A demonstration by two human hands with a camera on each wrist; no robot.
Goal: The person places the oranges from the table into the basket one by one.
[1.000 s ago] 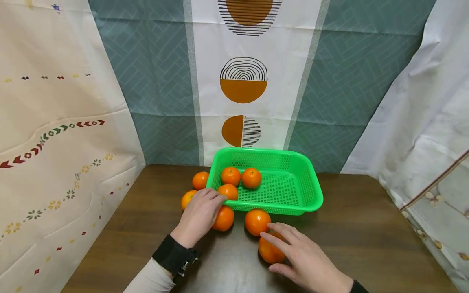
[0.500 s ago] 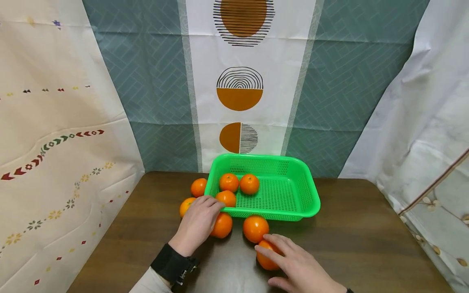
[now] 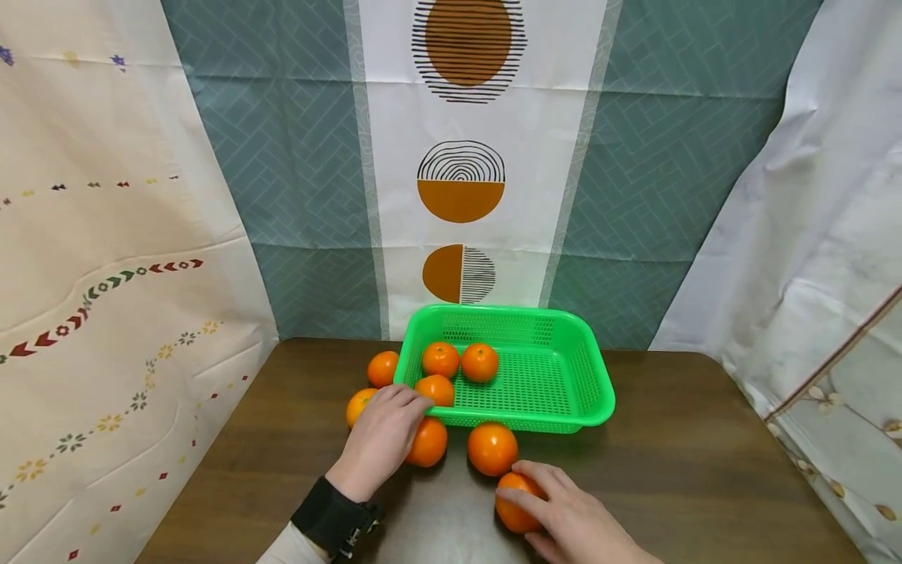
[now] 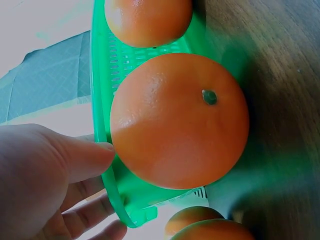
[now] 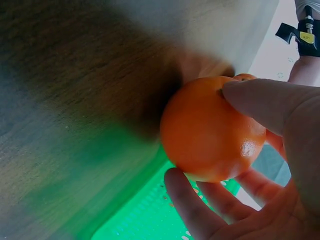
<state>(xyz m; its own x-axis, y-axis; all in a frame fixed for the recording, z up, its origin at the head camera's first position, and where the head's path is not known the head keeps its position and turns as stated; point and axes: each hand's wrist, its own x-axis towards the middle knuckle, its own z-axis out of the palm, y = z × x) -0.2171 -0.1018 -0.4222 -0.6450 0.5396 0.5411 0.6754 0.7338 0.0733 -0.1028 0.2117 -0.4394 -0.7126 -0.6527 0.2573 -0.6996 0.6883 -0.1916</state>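
Observation:
A shallow green plastic basket (image 3: 532,384) with several oranges in its left part stands at the back of the table. My left hand (image 3: 380,439) is at its front-left corner, thumb on one side of the rim and fingers on the other, pinching it, as the left wrist view shows. An orange (image 4: 180,125) lies close by that hand, outside the basket. My right hand (image 3: 574,517) holds another orange (image 5: 205,130) low at the table, thumb on one side and fingers round the other. Just beyond it, a further orange (image 3: 492,449) lies before the basket.
Two more oranges rest left of the basket, one (image 3: 383,368) at the back and one (image 3: 358,406) partly behind my left hand. The brown wooden table (image 3: 690,470) extends to the right. Patterned cloths (image 3: 310,196) hang behind and at both sides.
My right hand has closed in from above the orange, and its fingers and thumb now grip it. My left hand stays at the basket corner. The head view has tilted slightly up.

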